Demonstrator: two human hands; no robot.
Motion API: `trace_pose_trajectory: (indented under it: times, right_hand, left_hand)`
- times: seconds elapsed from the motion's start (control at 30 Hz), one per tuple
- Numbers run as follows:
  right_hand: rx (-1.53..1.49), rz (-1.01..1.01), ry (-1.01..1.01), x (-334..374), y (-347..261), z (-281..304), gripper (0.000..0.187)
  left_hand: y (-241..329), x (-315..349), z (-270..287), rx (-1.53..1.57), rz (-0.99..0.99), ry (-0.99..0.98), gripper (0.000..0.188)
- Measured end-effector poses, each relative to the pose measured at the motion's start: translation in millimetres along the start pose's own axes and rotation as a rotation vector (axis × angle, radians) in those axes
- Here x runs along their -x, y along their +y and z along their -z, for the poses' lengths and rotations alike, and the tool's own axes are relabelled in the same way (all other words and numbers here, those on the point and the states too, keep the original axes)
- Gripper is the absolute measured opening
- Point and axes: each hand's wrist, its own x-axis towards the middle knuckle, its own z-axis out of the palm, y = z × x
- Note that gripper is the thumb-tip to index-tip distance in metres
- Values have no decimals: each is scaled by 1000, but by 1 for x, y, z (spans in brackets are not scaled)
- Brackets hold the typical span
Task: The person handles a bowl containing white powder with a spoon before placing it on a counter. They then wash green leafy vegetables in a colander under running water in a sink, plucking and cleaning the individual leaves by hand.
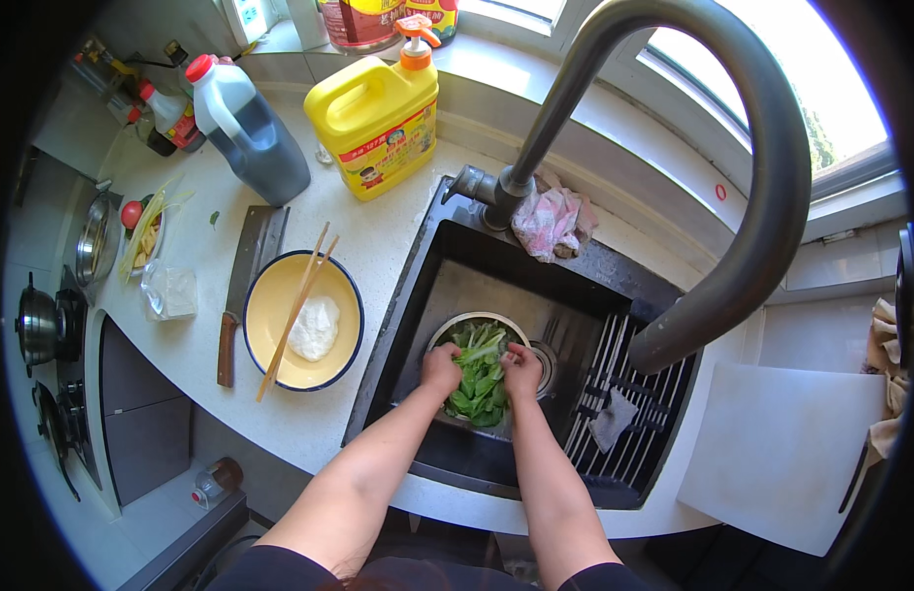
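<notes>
Both of my hands are down in the black sink [383,384], at a round metal bowl [519,333] heaped with leafy greens [480,379]. At the left side of the heap, the curled fingers of my left hand [440,370] grip some of the leaves. My right hand [521,372] is closed on leaves and pale stems at the opposite side. Some fingertips are hidden among the greens. Over the sink arches a dark faucet [787,167], its spout to the right of the bowl.
Left of the sink stands a cream bowl [354,325] of white powder with chopsticks [301,305] across it, beside a cleaver [255,246]. Behind are a yellow pump jug [378,128] and a dark-filled jug [250,138]. A rack [585,414] spans the sink's right; a white board [782,443] lies beyond.
</notes>
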Motion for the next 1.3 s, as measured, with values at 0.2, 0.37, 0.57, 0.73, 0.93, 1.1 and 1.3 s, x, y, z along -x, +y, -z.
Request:
trace_pose_trajectory:
  times: [0.2, 0.37, 0.57, 0.73, 0.93, 1.1, 1.3]
  right_hand:
    - [-340, -140, -32, 14, -26, 28, 30]
    - [155, 4, 64, 13, -18, 26, 41]
    - [544, -47, 90, 23, -6, -27, 52]
    - [273, -159, 64, 22, -10, -14, 46]
    - [271, 89, 256, 47, -37, -1, 47]
    - [201, 102, 4, 53, -31, -20, 43]
    - [429, 275, -264, 35, -10, -31, 36]
  left_hand:
    - [5, 10, 21, 123, 115, 90, 22]
    - [-2, 15, 14, 157, 49, 13, 43]
    - [12, 6, -29, 64, 246, -34, 69]
    - [23, 2, -13, 122, 252, -184, 48]
    - [33, 30, 1, -11, 130, 51, 56]
    - [20, 25, -5, -99, -23, 96, 59]
    - [2, -1, -22, -177, -20, -273, 57]
